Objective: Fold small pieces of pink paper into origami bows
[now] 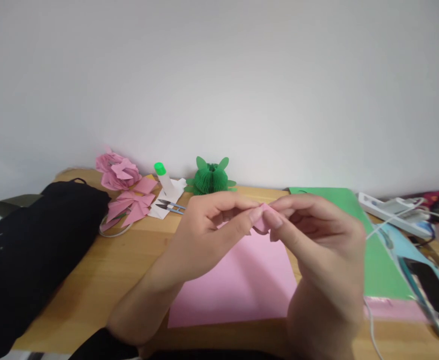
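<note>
Between my two hands is a small piece of pink paper (263,216), pinched at both sides and partly covered by the fingers. My left hand (219,222) grips its left side between thumb and forefinger. From the right, the thumb and forefinger of my right hand (313,227) close on the other side. Both hands are raised over a pink sheet of paper (238,285) lying flat on the wooden table (136,270). The exact folds of the small piece are too hidden to make out.
Near the wall stand a green pleated paper shape (210,179), a glue stick (163,179) and pink paper flowers (117,170). Small snips (171,206) lie beside them. At right are green paper (380,265), a power strip (395,216) and a phone (435,290); a black bag (42,250) sits left.
</note>
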{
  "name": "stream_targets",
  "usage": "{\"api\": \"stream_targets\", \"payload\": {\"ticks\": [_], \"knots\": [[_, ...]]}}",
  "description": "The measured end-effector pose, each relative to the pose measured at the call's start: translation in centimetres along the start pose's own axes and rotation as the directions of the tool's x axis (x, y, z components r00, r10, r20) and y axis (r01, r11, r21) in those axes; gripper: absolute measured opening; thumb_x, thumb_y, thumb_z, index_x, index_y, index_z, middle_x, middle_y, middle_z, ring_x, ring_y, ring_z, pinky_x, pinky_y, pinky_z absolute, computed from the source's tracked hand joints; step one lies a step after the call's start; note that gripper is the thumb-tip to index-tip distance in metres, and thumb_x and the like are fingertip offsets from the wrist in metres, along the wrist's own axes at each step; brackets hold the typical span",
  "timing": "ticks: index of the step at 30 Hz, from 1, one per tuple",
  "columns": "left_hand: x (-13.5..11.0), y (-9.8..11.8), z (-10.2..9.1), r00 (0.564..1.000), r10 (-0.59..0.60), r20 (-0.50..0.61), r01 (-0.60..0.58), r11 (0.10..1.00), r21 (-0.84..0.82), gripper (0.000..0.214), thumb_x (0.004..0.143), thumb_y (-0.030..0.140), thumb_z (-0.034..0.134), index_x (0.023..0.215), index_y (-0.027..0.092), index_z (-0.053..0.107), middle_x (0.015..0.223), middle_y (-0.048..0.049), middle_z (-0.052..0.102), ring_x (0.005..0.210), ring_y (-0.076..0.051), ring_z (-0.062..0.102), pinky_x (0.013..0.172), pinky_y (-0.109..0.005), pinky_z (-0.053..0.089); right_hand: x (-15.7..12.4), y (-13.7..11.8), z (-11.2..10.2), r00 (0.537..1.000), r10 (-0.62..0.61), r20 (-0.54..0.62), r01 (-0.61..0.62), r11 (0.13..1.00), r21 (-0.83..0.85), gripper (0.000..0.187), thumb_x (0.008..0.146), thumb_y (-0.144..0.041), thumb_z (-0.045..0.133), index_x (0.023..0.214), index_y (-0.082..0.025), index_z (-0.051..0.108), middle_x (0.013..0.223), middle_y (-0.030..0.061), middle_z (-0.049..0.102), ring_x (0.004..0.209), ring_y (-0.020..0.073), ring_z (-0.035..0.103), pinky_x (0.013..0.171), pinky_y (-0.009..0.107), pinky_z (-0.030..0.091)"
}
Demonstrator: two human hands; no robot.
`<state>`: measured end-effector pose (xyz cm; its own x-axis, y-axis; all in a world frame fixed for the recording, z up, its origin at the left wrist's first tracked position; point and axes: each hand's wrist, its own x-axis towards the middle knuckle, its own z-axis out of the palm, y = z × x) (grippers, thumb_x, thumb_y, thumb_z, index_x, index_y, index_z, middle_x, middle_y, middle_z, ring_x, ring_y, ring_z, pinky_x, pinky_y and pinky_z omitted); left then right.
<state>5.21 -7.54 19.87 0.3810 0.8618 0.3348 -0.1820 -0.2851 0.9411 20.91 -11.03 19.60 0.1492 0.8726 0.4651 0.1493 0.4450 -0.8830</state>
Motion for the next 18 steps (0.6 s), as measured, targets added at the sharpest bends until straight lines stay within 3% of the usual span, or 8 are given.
{"api": "stream_targets", "payload": {"ticks": [13, 18], "knots": [[-0.06, 0.19, 0.21, 1.0, 0.001, 0.014, -0.001, 1.0, 0.018, 0.023, 0.092, 0.009, 0.061, 0.076, 0.018, 0.075, 0.071, 0.0008, 0.074, 0.072, -0.01, 0.072, 0.067, -0.016, 0.059, -0.28, 0.76, 0.15, 0.997, 0.074, -0.02, -0.072, 0.992, 0.103, 0.012, 0.08, -0.01, 0.079, 0.084, -0.022, 0.076, 0.069, -0.0026, 0.074, 0.058, 0.009, 0.065, 0.053, 0.02, 0.053], [-0.08, -0.41, 0.62, 0.996, -0.085, -0.004, 0.084, 0.987, -0.14, 0.007, 0.088, 0.014, 0.07, 0.084, 0.018, 0.075, 0.076, 0.0002, 0.077, 0.074, -0.011, 0.073, 0.07, -0.019, 0.061, 0.04, 0.84, 0.27, 0.989, 0.133, -0.07, -0.121, 0.981, 0.149, 0.007, 0.082, -0.015, 0.079, 0.082, -0.022, 0.076, 0.066, -0.0026, 0.073, 0.055, 0.0083, 0.063, 0.051, 0.018, 0.054]]}}
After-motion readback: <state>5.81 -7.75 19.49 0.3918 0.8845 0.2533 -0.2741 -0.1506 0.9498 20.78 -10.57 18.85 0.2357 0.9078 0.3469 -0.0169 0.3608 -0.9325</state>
